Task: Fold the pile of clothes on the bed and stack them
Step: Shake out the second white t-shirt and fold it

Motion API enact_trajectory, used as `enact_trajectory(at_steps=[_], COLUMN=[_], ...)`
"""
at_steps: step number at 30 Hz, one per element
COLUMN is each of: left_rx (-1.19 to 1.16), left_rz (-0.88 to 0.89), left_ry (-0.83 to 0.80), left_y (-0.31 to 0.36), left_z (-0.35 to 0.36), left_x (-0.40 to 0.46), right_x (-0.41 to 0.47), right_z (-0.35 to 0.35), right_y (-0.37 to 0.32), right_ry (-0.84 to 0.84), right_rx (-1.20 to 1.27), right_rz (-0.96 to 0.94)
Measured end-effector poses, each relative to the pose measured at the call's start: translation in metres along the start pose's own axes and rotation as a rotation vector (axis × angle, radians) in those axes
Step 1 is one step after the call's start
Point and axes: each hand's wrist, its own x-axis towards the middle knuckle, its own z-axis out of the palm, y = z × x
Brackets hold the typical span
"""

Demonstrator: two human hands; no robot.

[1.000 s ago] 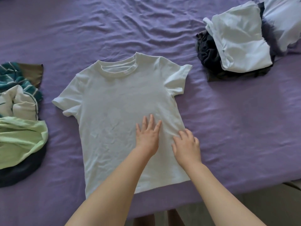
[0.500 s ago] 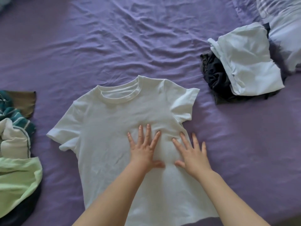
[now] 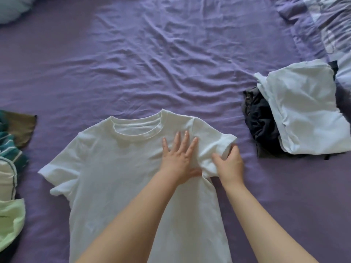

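A white T-shirt (image 3: 117,173) lies spread face up on the purple bed sheet (image 3: 152,63), collar away from me. My left hand (image 3: 178,156) presses flat on its upper right chest, fingers straight. My right hand (image 3: 230,164) grips the shirt's right sleeve at the cuff, thumb on top and fingers curled under the edge. At the right sits a stack of folded clothes, a white folded garment (image 3: 303,109) lying over dark ones (image 3: 262,122). A pile of unfolded clothes (image 3: 9,168) in green, teal stripes and white lies at the left edge.
A patterned pillow or duvet (image 3: 326,21) lies at the top right corner, and a pale pillow (image 3: 13,8) at the top left. Wrinkled sheet stretches beyond the shirt's collar.
Both hands slid up the shirt from its waist to the chest. My right hand went from flat on the fabric to gripping the right sleeve.
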Motion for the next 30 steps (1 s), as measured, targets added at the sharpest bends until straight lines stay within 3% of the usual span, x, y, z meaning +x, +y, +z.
enact_trajectory(at_steps=[4,7,13,16,22,30], left_rx=[0.014,-0.046,-0.208,-0.206,-0.215,-0.183], left_rz=[-0.005,-0.019,-0.319,-0.494,-0.575,-0.442], left_ry=[-0.027,-0.009,0.020,-0.012,-0.061,-0.079], left_y=[0.001,0.002,-0.020,-0.035,-0.046,-0.069], left_z=[-0.011,-0.015,0.013,0.023,0.030,0.029], left_x=[0.029,0.030,-0.033,-0.068,-0.090,-0.096], right_x=[0.009,0.012,-0.012,-0.014,-0.004,-0.010], right_z=[-0.003,-0.006,0.015,0.030,0.054,0.062], right_y=[-0.001,-0.011,-0.035,-0.034,-0.003,-0.010], right_ry=[-0.039,-0.138,-0.446,-0.348,-0.434,-0.360], right_rx=[0.039,-0.011,-0.122,-0.219,-0.931,-1.127], right_rz=[-0.078,-0.242,-0.600,-0.659,-0.761,-0.703])
